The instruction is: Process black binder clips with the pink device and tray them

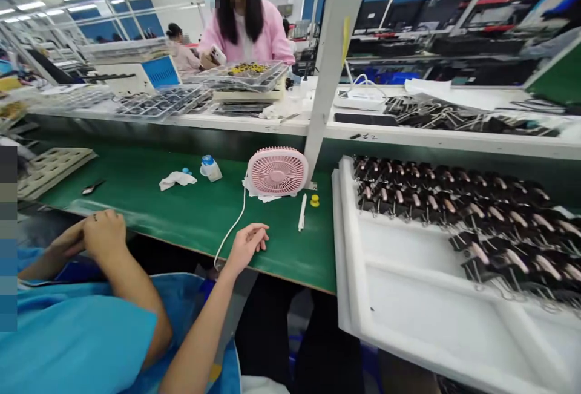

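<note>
We see a green worktop (190,206) across mid-frame, factory shelving behind. Right hand (247,241) rests loose and empty on its near edge, beside a white cable (232,227) from the pink fan (276,171). Left hand (102,233), lower left, curled, holding nothing. White tray (408,309) of black clips (476,212) at right.

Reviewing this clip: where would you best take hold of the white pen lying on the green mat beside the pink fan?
Probably mid-barrel of the white pen, pinched across its narrow width from above. It lies flat and nearly straight away from the person, with bare green mat on its left; the yellow cap sits close on its right. The right hand, empty, fingers loosely curled, is nearest.
</note>
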Motion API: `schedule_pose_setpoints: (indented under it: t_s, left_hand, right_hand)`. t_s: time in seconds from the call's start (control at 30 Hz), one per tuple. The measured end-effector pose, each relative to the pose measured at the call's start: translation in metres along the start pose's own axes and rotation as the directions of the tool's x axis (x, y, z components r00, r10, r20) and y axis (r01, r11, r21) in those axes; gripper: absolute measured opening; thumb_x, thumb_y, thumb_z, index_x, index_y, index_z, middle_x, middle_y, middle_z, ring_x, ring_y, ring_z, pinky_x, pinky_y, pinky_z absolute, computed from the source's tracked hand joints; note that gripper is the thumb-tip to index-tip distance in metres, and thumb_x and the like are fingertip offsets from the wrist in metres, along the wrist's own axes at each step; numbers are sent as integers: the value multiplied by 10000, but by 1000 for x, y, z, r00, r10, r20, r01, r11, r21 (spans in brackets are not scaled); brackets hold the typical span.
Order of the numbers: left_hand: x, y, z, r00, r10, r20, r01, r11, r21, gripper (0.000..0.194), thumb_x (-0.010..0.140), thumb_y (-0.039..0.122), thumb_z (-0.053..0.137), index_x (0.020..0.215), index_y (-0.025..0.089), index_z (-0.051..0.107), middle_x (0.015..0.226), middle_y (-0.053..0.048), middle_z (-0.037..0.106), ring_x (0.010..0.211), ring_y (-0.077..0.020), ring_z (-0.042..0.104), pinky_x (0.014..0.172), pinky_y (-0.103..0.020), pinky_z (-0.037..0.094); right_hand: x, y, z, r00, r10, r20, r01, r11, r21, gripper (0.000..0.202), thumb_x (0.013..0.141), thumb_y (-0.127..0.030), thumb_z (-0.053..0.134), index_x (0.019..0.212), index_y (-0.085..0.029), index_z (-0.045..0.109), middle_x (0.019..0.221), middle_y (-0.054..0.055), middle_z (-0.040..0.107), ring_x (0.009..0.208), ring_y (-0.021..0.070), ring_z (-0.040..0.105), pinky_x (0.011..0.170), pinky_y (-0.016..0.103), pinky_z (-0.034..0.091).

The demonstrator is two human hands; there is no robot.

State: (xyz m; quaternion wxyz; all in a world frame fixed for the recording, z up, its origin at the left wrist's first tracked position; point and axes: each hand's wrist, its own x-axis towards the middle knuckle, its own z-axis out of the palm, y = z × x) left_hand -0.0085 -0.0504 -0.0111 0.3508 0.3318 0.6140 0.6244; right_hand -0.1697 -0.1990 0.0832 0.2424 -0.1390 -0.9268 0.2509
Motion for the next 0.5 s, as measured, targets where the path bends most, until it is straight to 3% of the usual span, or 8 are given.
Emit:
schedule_pose_setpoints:
  t_s: [0.03,0.07,0.2,0.33,0.5]
  left_hand:
    - [-1,0,0,1000,-2,6,2,1000,-3,585,863,606,673,1109,75,665,849,-76,633,626,-99,588,551,-218,405]
    - [-1,0,0,1000,-4,13,5,1000,-6,595,859,613,673,1107,72,663,844,-74,628,622,-98,583,547,-217,399]
    - [-2,1,-1,999,-10,34,10,1000,-8,593,866,610,664,1112,70,658,850,-77,628,631,-92,575,556,-213,395]
    - [-2,2,-1,998,-15,65,16,1000,-4,562,881,587,648,1103,72,662,847,-82,634,633,-92,575,562,-208,392]
    - [-5,1,2,997,-9,77,7,999,33,478,893,517,637,1084,82,688,836,-79,650,618,-79,566,595,-203,425]
  right_hand:
    - [11,-12,21,990,-129,-58,131,990,48,440,1069,-197,256,1171,-141,680,1148,109,648,1208,83,542,895,221,316]
    - [19,-17,40,981,-173,-88,179,981,71,468,1045,-163,223,1178,-118,669,1151,126,640,1210,93,537,882,241,306]
    - [29,-9,88,960,-169,-225,203,970,138,478,1064,-212,188,1256,-113,614,1104,56,653,1148,110,560,896,285,282]
    - [33,-6,104,922,-248,-298,275,960,52,555,1124,-215,67,1516,-76,435,1089,59,664,1087,114,587,913,285,284]
    - [38,-5,113,872,-379,-308,403,915,13,568,1121,-204,37,1592,-85,331,1056,63,658,1101,107,593,909,286,273]
